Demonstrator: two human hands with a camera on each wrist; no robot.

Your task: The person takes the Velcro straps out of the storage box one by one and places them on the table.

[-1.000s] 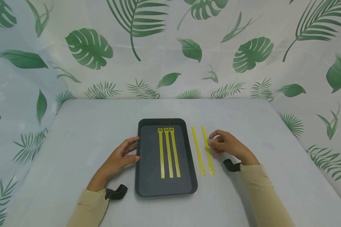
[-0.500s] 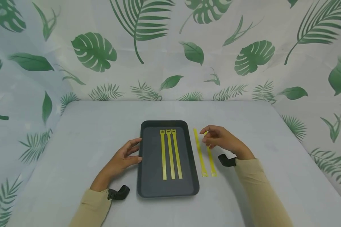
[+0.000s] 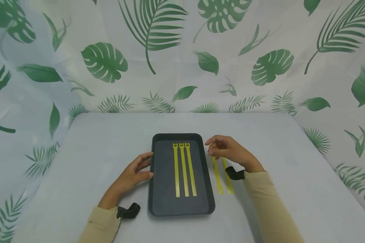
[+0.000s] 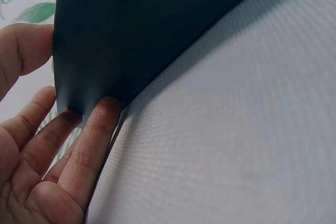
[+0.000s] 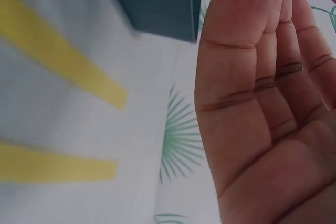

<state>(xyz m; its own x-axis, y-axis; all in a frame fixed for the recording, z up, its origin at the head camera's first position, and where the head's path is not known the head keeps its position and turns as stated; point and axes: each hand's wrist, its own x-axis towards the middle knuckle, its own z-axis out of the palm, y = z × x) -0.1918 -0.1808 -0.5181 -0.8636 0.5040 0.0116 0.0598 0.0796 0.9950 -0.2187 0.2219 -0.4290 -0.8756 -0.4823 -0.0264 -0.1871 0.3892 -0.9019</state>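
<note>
A dark grey tray [image 3: 162,175] lies on the white table; in it three yellow strap cable ties [image 3: 185,172] sit side by side, slotted heads at the far end. My left hand [image 3: 134,173] touches the tray's left side with its fingertips; the left wrist view shows those fingers against the outer wall [image 4: 131,24]. Right of the tray lie two more yellow cable ties, an inner one [image 3: 217,175] and an outer one [image 3: 228,179], slotted heads toward me. Over their far ends hovers my right hand [image 3: 226,150], fingers loosely bent, nothing seen in it.
White cloth with green leaves [image 3: 208,62] stands behind the table and along both sides. Each wrist wears a black camera mount, the right one [image 3: 235,173] partly covering the outer tie. In the right wrist view, the tray corner [image 5: 157,3] is close to the fingers.
My right hand has moved left, from the outer tie to above the inner tie, by the tray's right rim. The left hand stays at the tray. The head view has shifted slightly.
</note>
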